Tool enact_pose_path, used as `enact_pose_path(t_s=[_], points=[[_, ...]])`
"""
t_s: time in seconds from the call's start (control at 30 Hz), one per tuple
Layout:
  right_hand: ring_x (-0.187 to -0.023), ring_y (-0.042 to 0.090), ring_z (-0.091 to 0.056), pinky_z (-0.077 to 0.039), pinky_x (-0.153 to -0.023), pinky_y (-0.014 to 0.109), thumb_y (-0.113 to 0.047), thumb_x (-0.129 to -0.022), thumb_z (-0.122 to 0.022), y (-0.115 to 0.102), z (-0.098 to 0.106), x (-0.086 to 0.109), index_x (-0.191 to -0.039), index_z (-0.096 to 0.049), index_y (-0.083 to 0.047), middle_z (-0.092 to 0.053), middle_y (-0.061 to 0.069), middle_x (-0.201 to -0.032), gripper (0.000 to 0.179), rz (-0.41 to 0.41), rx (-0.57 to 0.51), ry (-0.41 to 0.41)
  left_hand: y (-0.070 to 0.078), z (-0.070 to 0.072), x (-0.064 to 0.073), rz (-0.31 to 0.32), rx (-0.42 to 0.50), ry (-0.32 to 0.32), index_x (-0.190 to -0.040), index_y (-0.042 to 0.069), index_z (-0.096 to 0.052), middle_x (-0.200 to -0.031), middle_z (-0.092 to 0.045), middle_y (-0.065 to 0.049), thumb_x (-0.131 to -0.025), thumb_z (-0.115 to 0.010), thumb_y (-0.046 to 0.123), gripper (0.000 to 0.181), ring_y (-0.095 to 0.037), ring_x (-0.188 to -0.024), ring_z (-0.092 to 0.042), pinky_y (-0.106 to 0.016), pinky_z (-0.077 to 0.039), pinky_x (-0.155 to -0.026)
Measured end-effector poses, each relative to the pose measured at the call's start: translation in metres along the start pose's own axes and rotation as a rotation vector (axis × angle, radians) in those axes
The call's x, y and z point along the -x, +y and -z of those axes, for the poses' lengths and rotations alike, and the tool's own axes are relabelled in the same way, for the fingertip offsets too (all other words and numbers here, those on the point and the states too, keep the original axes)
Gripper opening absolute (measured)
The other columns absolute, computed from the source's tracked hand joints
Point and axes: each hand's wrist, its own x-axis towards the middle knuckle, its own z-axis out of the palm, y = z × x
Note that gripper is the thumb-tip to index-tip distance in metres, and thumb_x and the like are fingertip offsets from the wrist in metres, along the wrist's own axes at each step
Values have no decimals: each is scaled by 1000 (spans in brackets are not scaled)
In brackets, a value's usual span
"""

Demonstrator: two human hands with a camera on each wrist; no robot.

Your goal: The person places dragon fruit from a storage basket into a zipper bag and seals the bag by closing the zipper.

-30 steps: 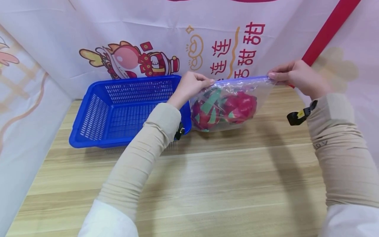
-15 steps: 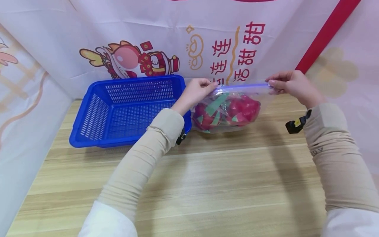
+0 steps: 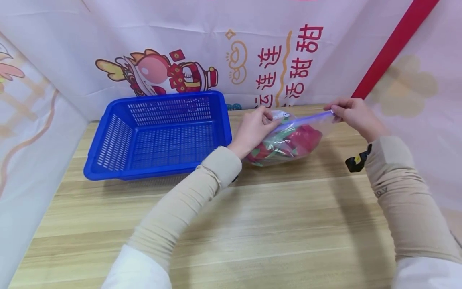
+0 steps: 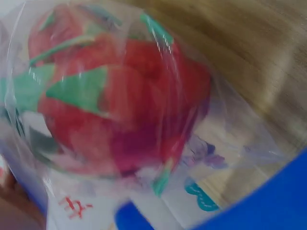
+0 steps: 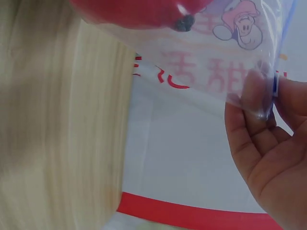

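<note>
A clear zip bag [image 3: 322, 119] with a purple-blue zip strip holds red dragon fruits [image 3: 304, 139] with green scales. At the left part of the strip, my left hand [image 3: 254, 129] pinches the bag, its fingertips partly turned out of sight. Thumb and fingers of my right hand [image 3: 357, 115] pinch the strip's right end, seen closer in the right wrist view, where the bag corner [image 5: 201, 72] runs between them. The bag slants, left side lower, close over the table. Red fruit [image 4: 139, 96] fills much of the left wrist view through the plastic.
Left of the bag stands a blue perforated basket [image 3: 159, 173] on the wood-patterned table [image 3: 274, 233]. A white printed cloth [image 3: 202, 36] rises behind the table, with a red stripe [image 3: 393, 48] at the right. Black straps [image 3: 356, 163] hang at the right wrist.
Both hands have come down with the bag. The left hand has moved right along the strip, away from the basket, and the strip has gone from nearly level to slanting.
</note>
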Motion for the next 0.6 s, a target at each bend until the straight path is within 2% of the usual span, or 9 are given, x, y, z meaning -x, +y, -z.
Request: enact_pose_path(t_s=[0.13,0.23,0.33,0.43,0.5,0.6], points=[[-68,-1,-55,-47,-67,12,-24,-101,-42,5,-3,1,-125,-55,6,-57,-24,-74,41,-9,10,-2,3,-5,5,19,-113,87,-108,19,-58,-96,-66,4,-86,-65,49,38,-11,-82,-59,-27,-46,-69],[-69,-2,-53,-46,-67,12,-25,-102,-40,8,-5,2,-127,-53,7,-55,-25,-76,43,-24,29,-3,3,-7,8,101,-163,97,-119,14,-52,-109,-57,-4,-84,-64,57,57,-17,-95,-55,-31,-50,-82],[-69,-3,-52,-45,-66,12,-25,-102,-38,9,-7,2,-127,-53,8,-54,-25,-78,44,-21,40,4,5,-9,11,232,-232,30,-133,8,-41,-127,-48,-14,-83,-54,68,79,-26,-107,-55,-38,-51,-93],[-70,-3,-50,-44,-66,13,-24,-102,-36,11,-8,2,-125,-53,9,-52,-24,-78,44,-9,41,15,6,-9,13,343,-288,-80,-146,7,-30,-142,-39,-23,-83,-41,77,95,-35,-118,-54,-47,-49,-99],[-70,-3,-50,-44,-66,13,-22,-103,-35,12,-9,2,-124,-53,11,-52,-23,-79,43,5,43,20,7,-9,14,395,-276,-149,-151,10,-23,-148,-33,-23,-83,-36,80,98,-38,-124,-51,-51,-46,-102],[-70,-3,-50,-45,-66,12,-22,-103,-34,15,-10,3,-122,-53,11,-51,-18,-87,43,26,47,31,8,-9,15,442,-213,-208,-153,14,-17,-152,-27,-24,-83,-34,80,98,-39,-130,-46,-52,-44,-104]])
